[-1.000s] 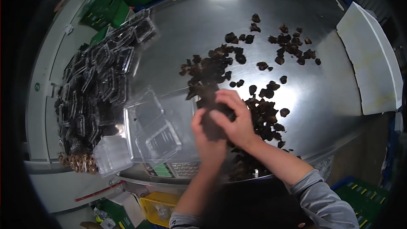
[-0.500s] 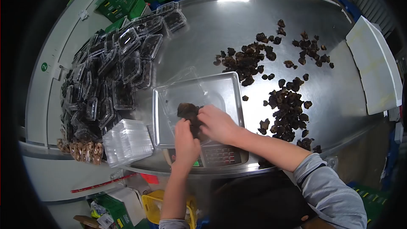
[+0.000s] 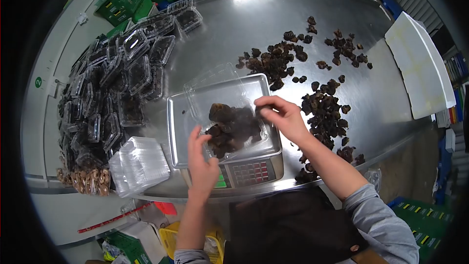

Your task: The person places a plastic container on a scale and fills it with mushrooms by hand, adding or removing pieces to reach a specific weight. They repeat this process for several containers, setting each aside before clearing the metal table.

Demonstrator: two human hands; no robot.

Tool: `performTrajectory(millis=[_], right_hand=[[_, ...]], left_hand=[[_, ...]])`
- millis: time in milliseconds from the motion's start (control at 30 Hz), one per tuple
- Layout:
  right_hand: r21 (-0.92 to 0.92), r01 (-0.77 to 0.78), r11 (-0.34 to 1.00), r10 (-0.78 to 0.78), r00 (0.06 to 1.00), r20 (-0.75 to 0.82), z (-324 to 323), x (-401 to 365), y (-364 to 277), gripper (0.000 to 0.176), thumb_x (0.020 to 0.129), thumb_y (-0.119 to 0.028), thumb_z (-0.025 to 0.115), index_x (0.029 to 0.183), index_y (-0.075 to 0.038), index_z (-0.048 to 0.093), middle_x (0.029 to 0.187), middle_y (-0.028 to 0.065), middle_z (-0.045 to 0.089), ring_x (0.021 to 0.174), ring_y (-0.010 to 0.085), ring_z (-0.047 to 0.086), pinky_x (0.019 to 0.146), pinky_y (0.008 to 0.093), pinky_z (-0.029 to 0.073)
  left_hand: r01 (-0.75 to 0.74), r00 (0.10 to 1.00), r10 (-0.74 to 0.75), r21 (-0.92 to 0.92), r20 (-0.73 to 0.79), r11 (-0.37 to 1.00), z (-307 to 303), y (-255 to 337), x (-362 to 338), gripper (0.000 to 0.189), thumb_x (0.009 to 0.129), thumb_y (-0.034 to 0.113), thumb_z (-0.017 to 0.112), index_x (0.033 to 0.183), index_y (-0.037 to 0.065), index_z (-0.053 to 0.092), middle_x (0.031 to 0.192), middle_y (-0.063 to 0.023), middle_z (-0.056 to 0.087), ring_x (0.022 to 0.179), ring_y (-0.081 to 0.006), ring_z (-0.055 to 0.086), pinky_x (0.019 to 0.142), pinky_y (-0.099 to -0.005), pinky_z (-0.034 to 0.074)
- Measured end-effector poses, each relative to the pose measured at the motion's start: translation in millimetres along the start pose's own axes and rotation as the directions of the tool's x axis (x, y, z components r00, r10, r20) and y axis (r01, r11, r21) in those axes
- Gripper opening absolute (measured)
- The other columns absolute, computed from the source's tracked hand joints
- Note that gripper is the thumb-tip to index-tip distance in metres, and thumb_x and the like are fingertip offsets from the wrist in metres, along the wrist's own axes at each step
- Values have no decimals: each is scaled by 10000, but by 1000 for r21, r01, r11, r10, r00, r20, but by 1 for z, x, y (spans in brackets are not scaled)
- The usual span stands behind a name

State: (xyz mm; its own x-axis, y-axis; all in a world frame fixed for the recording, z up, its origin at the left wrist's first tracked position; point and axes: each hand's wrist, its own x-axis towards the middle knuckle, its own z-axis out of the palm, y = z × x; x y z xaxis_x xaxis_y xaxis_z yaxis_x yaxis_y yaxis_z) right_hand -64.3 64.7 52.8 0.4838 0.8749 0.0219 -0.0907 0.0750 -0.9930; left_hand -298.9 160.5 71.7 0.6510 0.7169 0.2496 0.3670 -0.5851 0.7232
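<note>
A clear plastic clamshell box [image 3: 215, 85] lies with its lid folded back on the metal tray of a weighing scale [image 3: 177, 132]. Dark brown mushrooms [image 3: 229, 126], crinkled like wood ear, are heaped in it. At the box's near left side is my left hand [image 3: 201, 159], fingers apart and holding nothing. Over the box's right edge, my right hand [image 3: 283, 116] pinches a small dark mushroom [image 3: 264, 109] between thumb and fingers. Green-lit and dark keys [image 3: 251, 171] show on the scale's front.
Loose mushrooms lie in piles on the steel table, one at the back [image 3: 273, 63] and one at right [image 3: 325, 110]. Filled, closed boxes [image 3: 139, 74] are heaped at left beside nested clear boxes [image 3: 139, 166]. A white foam box [image 3: 420, 66] stands at the right edge.
My hands have moved apart, uncovering the mushrooms in the box. The right hand has shifted right and up with a piece; the left has opened and moved slightly left. The whole view has shifted a little.
</note>
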Motion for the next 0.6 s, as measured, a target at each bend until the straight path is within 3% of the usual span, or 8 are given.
performTrajectory(millis=[133,200,267,300,367,500,600], right_hand=[[164,-98,982,119,985,-124,-43,-10,12,193,898,-25,576,1071,-25,662,1037,42,677,958,116,617,893,277,490],[79,-113,991,127,970,-208,-64,-16,16,203,888,-42,588,1071,-15,669,1007,45,682,932,112,627,884,267,487],[-23,-159,987,147,948,-283,-79,-21,17,196,883,-48,581,1054,-11,669,998,46,680,916,116,628,868,266,487],[-58,-173,983,149,945,-290,-84,-23,17,194,882,-45,580,1052,-8,665,990,45,678,909,116,628,865,264,486],[-95,-185,978,150,943,-298,-87,-27,16,191,881,-42,579,1050,-5,661,983,44,676,902,116,627,862,262,485],[-105,-151,983,125,967,-222,-80,-30,16,174,894,-23,567,1043,-20,658,956,14,661,864,83,600,818,249,484],[-115,-127,985,102,975,-197,-77,-30,12,176,887,-11,572,1043,-9,653,935,12,658,846,86,601,809,252,485]], left_hand=[[9,991,-23,-104,-128,995,-26,-20,13,461,703,-61,482,1156,1,542,1370,-181,480,1319,-337,418,1113,-399,290],[-1,986,-20,-127,-165,992,-30,-18,22,429,756,-27,499,1181,3,549,1366,-167,496,1312,-323,431,1111,-390,290],[-35,989,18,-121,-145,992,-35,-10,34,418,896,124,485,1299,16,508,1424,-171,441,1342,-327,392,1122,-399,274],[-33,989,15,-121,-146,992,-33,-10,39,418,896,124,485,1299,16,508,1424,-171,441,1342,-327,392,1122,-399,274],[-81,993,75,-58,-89,995,-26,-5,51,473,970,258,435,1381,25,441,1463,-175,395,1376,-329,341,1140,-418,235],[-127,992,127,-20,-21,992,0,-17,64,522,979,315,420,1411,24,398,1487,-180,358,1403,-334,294,1156,-433,192],[-199,978,189,130,87,971,12,-16,60,549,975,338,430,1414,11,379,1478,-195,364,1400,-356,289,1155,-440,187]])
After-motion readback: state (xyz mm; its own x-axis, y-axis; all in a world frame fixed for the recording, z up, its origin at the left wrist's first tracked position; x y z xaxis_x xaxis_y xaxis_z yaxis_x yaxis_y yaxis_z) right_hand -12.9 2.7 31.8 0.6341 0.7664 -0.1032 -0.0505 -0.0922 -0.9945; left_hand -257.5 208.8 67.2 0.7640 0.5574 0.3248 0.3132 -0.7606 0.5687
